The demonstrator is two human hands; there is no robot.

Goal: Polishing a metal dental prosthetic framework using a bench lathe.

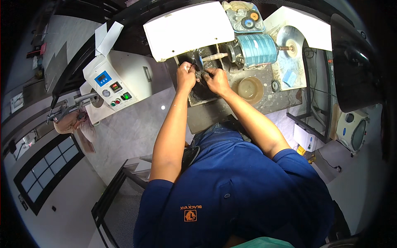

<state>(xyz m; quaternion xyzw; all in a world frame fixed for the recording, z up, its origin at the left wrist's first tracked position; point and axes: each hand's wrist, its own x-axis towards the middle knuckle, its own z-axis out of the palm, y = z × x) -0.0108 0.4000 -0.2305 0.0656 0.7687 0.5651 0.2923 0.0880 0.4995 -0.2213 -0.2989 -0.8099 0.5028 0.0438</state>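
Both my arms reach up to a bench-top polishing lathe. Its ribbed blue motor [259, 49] has a tapered spindle [214, 57] pointing left, with a thin blue wheel [200, 62] at the end. Just below that wheel, my left hand [186, 77] is closed, fingers curled inward. My right hand [217, 81] faces it, also closed, fingertips pinched. Between the fingertips is a small, dark, wet-looking piece [198, 77], its kind too small and smeared to make out. Grey slurry coats the fingers. Whether the piece touches the wheel, I cannot tell.
A white hood [189, 29] overhangs the dark splash tray [198, 95]. Right of my right hand stands a round tan bowl [250, 90]. A blue tray [248, 27] holds brush wheels; a second white hood [304, 25] covers the right spindle. Leftward is a white control box [108, 89].
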